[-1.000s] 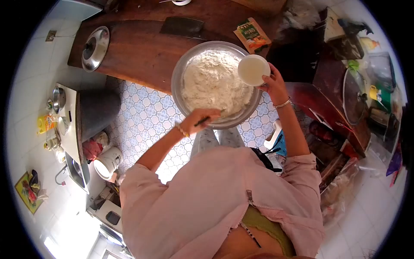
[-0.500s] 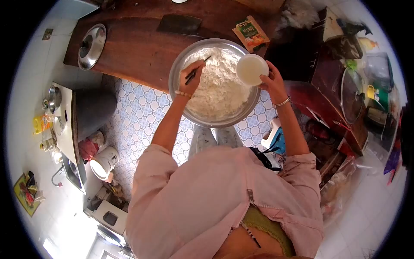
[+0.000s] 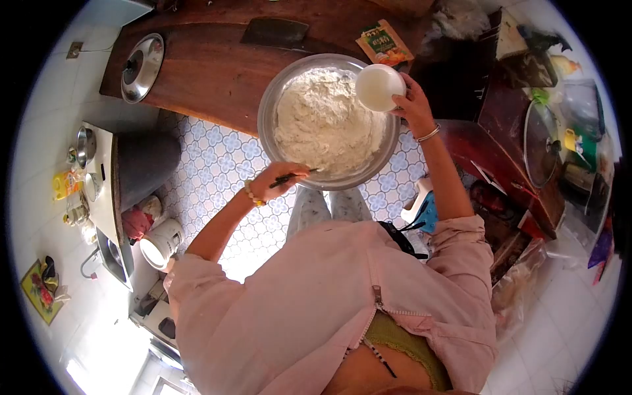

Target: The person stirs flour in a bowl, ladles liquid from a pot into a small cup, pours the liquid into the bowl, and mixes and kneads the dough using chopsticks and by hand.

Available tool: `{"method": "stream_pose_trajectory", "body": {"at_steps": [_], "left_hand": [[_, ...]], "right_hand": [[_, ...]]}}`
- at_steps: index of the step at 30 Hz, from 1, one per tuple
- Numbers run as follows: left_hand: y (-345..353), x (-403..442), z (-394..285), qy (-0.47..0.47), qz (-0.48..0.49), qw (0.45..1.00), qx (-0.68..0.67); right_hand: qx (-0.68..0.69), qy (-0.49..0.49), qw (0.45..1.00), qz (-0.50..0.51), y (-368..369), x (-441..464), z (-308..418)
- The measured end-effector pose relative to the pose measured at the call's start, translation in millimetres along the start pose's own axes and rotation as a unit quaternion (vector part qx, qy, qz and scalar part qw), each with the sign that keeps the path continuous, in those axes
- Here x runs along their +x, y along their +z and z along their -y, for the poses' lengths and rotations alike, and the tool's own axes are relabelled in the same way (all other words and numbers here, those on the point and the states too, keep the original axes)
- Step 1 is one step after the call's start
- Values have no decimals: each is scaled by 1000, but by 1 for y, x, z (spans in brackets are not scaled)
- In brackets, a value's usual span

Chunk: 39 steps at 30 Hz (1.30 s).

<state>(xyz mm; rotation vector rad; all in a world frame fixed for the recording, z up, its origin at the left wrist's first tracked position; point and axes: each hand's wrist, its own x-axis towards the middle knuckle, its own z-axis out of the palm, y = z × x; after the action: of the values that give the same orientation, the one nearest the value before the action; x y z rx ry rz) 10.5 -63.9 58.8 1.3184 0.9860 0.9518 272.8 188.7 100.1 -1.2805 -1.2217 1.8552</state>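
1. Dark stick (image 3: 284,178) gripped by left hand (image 3: 271,180) at near side of basin (image 3: 266,125); flour (image 3: 319,128) could be flicked out by hasty strokes.
2. Cup (image 3: 401,80) (pale liquid (image 3: 376,89) inside) clasped by right hand (image 3: 413,106) over flour's right edge; spillage could be caused by tilting.

Free passage over counter (image 3: 204,76) between metal lid (image 3: 150,69) at left and large bowl (image 3: 268,115). Bowl's far right rim blocked by right hand (image 3: 415,106) with cup (image 3: 399,87), packet (image 3: 384,43) just beyond; near left rim by left hand (image 3: 273,180) with dark sticks (image 3: 283,179).
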Motion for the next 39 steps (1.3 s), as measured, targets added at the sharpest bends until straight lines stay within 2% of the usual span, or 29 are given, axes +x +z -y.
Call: {"method": "stream_pose_trajectory", "body": {"at_steps": [1,4,5,6,8,10,11,12,15,17,19,20,22,23,24,25,27,29,32,34,37,38,39], "left_hand": [[1,-3,2,10,38,998,-47],[23,35,14,-224,60,973,6],[22,46,43,-8,97,985,139],[18,65,49,11,60,991,117],[1,95,31,-140,-13,990,-24],[-22,109,16,-302,-49,942,-139],[-37,104,20,-101,-91,991,-16],[-49,96,21,105,-127,980,109],[-69,51,-7,81,-169,966,176],[-74,19,-6,-80,-171,969,160],[-50,2,-6,-132,-219,964,77],[-40,1,-8,-214,-191,957,47],[-4,2,24,-126,-215,968,-36],[13,15,21,-163,-233,957,-60],[26,28,26,-155,-253,950,-95],[32,45,31,-140,-244,958,-54],[18,74,42,-127,-232,964,-13],[-4,102,43,-31,-285,958,-23],[-55,76,14,23,-269,963,9],[-74,37,14,-116,-184,960,174],[-46,-1,28,13,-143,985,100],[-27,-4,7,-66,-110,992,7],[-8,-4,20,-48,-75,994,-61]], "right_hand": [[1,1,1000,0,-4,-2,-2],[-39,-18,999,-34,-15,-13,-5],[-48,-19,998,-45,-17,-20,-4],[-59,-18,997,-55,-20,-26,-5],[-71,-18,996,-47,-31,-41,-12],[-82,-25,996,-36,-40,-50,-21],[-87,-23,995,-33,-44,-55,-27],[-92,-22,995,-31,-46,-61,-31],[-52,13,998,-23,-40,-78,-33],[-45,40,998,-29,-30,-90,-24],[12,68,997,-24,-27,-94,-25],[14,69,997,-24,-29,-94,-28],[18,66,998,-6,-33,-91,-36],[18,65,998,-7,-31,-88,-35],[12,67,998,-7,-27,-87,-31],[5,71,997,-5,-24,-86,-28],[-2,70,997,-12,-19,-85,-23],[-12,70,997,-18,-18,-82,-24],[-19,57,998,-2,-19,-79,-24],[-17,50,998,-15,-16,-82,-19],[-12,41,999,-4,-25,-81,-27],[-11,39,999,-5,-28,-82,-29],[-23,43,999,-12,-30,-83,-31]]}}
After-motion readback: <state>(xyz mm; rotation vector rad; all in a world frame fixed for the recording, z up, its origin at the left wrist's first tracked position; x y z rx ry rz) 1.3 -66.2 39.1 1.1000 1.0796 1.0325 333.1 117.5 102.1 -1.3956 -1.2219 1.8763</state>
